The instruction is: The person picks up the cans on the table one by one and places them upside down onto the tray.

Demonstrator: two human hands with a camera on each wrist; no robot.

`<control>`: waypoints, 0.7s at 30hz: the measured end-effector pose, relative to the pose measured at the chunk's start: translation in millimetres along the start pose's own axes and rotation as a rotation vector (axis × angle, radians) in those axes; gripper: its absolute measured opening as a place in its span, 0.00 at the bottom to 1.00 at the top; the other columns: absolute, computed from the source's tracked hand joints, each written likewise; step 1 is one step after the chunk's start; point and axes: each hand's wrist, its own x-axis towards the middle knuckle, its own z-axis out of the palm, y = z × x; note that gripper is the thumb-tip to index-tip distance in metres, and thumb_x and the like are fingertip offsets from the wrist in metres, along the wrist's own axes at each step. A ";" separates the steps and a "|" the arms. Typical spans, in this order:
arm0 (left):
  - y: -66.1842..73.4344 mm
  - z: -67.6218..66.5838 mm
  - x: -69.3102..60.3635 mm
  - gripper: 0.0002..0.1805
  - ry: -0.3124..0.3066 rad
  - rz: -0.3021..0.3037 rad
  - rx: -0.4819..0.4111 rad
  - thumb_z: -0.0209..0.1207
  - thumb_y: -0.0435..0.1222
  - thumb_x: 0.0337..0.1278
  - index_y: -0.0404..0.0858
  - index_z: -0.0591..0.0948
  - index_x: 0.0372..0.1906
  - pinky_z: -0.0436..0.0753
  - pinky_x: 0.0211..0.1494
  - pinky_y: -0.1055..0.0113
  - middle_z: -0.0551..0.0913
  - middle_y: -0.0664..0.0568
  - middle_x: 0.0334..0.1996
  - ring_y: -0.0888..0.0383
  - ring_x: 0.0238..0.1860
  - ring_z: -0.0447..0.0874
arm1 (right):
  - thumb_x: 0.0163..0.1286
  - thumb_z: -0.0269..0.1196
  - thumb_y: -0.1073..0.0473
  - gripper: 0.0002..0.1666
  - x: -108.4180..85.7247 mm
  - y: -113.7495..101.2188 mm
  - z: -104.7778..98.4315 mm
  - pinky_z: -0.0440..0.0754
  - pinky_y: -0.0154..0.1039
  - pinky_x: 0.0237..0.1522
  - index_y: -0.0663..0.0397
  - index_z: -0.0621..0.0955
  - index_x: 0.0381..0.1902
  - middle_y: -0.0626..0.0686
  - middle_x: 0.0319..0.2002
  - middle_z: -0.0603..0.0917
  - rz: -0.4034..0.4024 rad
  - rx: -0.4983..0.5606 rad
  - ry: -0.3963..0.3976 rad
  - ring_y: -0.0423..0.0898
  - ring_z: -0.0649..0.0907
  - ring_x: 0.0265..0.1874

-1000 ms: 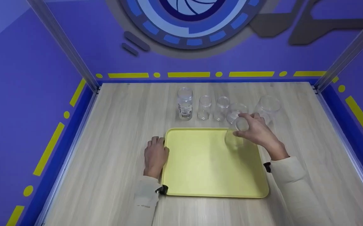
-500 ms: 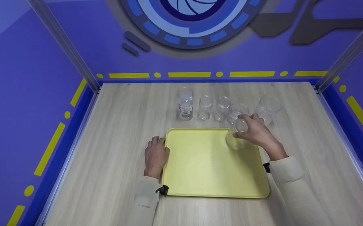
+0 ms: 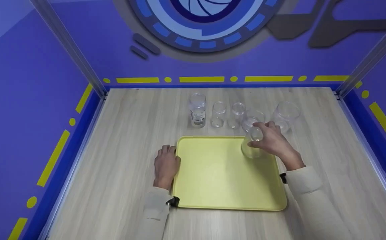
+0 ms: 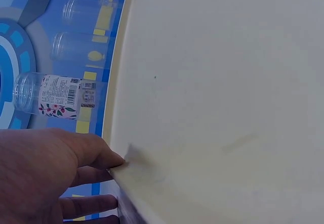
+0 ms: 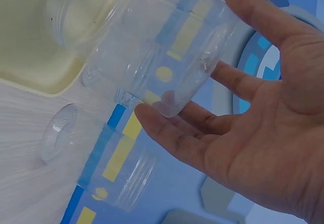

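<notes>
In the head view my right hand holds a clear jar over the far right corner of the yellow tray. The right wrist view shows fingers and thumb around the jar's base, its ridged mouth pointing down towards the tray. Whether the mouth touches the tray I cannot tell. My left hand is at the tray's left edge. Up close in the left wrist view, the thumb of that hand lies on the tray rim, with the other fingers against the outer side.
Behind the tray, clear containers stand in a row: a labelled bottle, two slim jars, a wider jar and a large jar right of the hand. Blue panels wall in the wooden table.
The held jar tips slightly, its lower end shifting a little to the right over the tray corner. Both hands stay in nearly the same place.
</notes>
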 end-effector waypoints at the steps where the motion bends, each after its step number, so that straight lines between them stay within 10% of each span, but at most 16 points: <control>1: -0.1 0.1 0.0 0.19 -0.001 0.000 -0.001 0.63 0.33 0.68 0.33 0.84 0.61 0.81 0.55 0.43 0.79 0.37 0.60 0.39 0.59 0.78 | 0.63 0.78 0.52 0.48 0.2 -0.1 0.3 0.71 0.74 0.60 0.64 0.71 0.74 0.79 0.64 0.66 -0.001 -0.003 0.002 0.78 0.66 0.63; 21: -1.6 1.4 -0.8 0.18 0.046 0.045 0.004 0.64 0.32 0.65 0.32 0.84 0.59 0.82 0.52 0.45 0.80 0.37 0.57 0.38 0.55 0.79 | 0.63 0.78 0.53 0.47 1.4 0.0 4.8 0.73 0.75 0.58 0.63 0.71 0.74 0.79 0.65 0.66 0.004 -0.027 0.005 0.78 0.66 0.64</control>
